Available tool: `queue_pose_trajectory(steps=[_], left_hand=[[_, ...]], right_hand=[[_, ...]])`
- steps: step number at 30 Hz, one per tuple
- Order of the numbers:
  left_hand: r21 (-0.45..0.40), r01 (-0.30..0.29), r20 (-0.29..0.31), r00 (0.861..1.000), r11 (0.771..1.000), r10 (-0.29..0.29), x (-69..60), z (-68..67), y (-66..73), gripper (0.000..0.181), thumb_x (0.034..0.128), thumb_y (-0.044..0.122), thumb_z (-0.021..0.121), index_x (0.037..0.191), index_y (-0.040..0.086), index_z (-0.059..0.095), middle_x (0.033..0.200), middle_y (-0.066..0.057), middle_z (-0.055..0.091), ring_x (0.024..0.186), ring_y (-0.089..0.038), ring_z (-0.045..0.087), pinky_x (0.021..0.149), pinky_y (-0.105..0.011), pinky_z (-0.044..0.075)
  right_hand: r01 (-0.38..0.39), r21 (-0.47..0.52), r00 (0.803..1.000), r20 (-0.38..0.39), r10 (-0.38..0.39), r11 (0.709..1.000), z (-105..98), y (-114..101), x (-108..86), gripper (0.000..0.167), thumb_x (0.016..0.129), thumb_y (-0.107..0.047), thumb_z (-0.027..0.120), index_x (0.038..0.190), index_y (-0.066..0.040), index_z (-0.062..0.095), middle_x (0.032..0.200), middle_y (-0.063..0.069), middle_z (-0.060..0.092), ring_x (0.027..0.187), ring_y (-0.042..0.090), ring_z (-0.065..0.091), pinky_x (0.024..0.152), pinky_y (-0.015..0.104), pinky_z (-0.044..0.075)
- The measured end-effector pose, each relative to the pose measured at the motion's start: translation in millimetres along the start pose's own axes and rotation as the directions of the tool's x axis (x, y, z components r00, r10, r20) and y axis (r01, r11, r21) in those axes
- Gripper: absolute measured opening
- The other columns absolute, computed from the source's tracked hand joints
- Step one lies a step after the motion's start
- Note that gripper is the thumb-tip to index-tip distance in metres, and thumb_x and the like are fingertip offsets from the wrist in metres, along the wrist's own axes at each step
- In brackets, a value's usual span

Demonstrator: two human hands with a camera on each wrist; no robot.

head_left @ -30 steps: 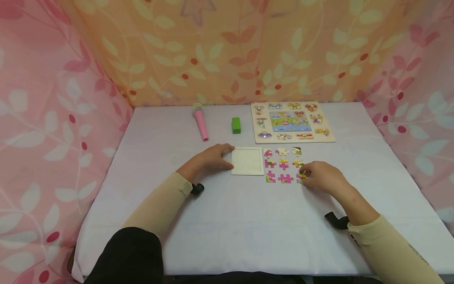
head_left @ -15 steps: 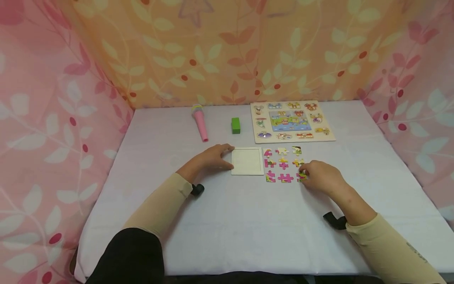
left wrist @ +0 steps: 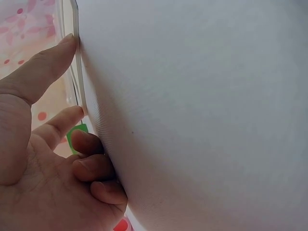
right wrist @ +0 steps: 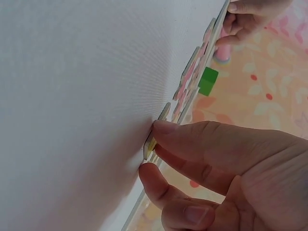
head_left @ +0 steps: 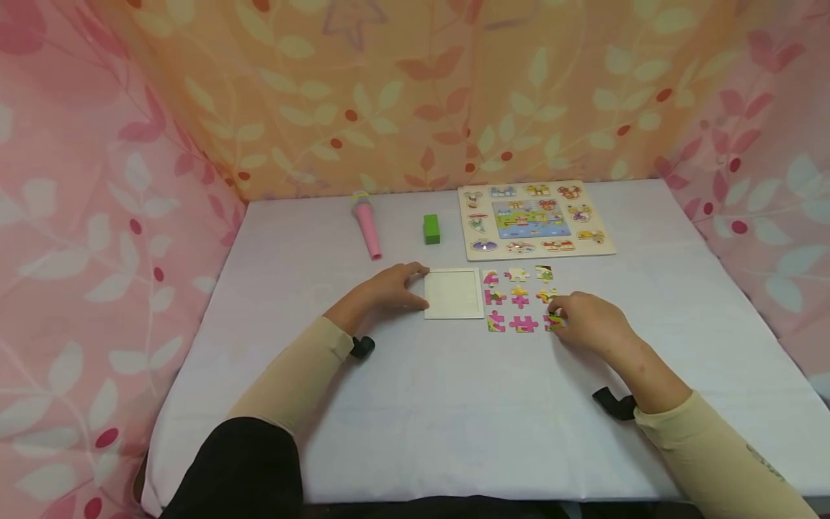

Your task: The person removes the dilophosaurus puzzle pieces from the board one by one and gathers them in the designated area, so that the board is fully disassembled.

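A square white puzzle frame [head_left: 453,294] lies flat in the middle of the table in the head view. My left hand [head_left: 389,287] touches its left edge with thumb and index finger spread apart; the left wrist view shows the other fingers curled against the cloth. To the right of the frame, several pink and yellow jigsaw pieces [head_left: 520,297] lie in rows, separate from one another. My right hand [head_left: 593,324] pinches the near right jigsaw piece [right wrist: 150,144] between thumb and fingers, at table level. Its fingers partly cover that piece.
Behind the loose pieces lies a wooden picture-puzzle board [head_left: 537,249]. A green block [head_left: 431,229] and a pink toy microphone [head_left: 367,227] are at the back, left of the board. Floral cloth [head_left: 402,108] walls the table's back and sides.
Both hands keep their places on the frame and the jigsaw piece. Only the head view has shifted very slightly.
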State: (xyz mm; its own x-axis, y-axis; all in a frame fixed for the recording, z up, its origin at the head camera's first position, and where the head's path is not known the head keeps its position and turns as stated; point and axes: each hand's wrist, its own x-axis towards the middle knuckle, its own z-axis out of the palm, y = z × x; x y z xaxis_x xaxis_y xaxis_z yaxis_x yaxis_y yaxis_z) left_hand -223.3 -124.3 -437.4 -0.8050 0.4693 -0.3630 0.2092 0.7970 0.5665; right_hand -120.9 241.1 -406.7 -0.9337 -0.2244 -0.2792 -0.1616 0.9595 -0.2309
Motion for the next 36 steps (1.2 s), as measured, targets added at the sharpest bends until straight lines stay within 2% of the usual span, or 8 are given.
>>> queue_pose_trajectory(steps=[14,23,36], left_hand=[[-0.023,0.008,-0.004,1.0,1.0,-0.008,-1.3,-2.0,1.5,0.078,0.0876,0.036,0.082,0.155,0.023,0.045,0.143,-0.009,0.052,0.115,-0.028,0.052,0.101,-0.047,0.046],[-0.015,0.007,0.006,1.0,1.0,-0.007,-1.6,-0.4,2.8,0.079,0.088,0.036,0.082,0.155,0.021,0.045,0.149,-0.01,0.049,0.118,-0.028,0.052,0.104,-0.048,0.045],[-0.013,0.022,0.011,1.0,1.0,-0.022,-0.6,-1.7,0.8,0.079,0.0879,0.038,0.081,0.156,0.023,0.044,0.147,-0.009,0.049,0.118,-0.028,0.051,0.103,-0.047,0.046]], right_hand=[[-0.015,0.006,1.0,-0.006,0.015,1.0,-1.0,-2.9,0.3,0.033,0.082,-0.009,0.076,0.114,-0.002,0.073,0.098,0.016,0.07,0.094,0.035,0.065,0.077,0.053,0.054],[-0.018,0.012,1.0,0.006,0.018,1.0,0.4,-3.5,-0.8,0.032,0.083,-0.008,0.076,0.114,-0.001,0.073,0.097,0.015,0.07,0.092,0.034,0.064,0.077,0.052,0.054],[-0.011,0.005,1.0,0.008,0.011,1.0,1.2,-3.9,2.5,0.031,0.083,-0.009,0.075,0.113,-0.002,0.073,0.096,0.014,0.07,0.094,0.034,0.065,0.078,0.053,0.054]])
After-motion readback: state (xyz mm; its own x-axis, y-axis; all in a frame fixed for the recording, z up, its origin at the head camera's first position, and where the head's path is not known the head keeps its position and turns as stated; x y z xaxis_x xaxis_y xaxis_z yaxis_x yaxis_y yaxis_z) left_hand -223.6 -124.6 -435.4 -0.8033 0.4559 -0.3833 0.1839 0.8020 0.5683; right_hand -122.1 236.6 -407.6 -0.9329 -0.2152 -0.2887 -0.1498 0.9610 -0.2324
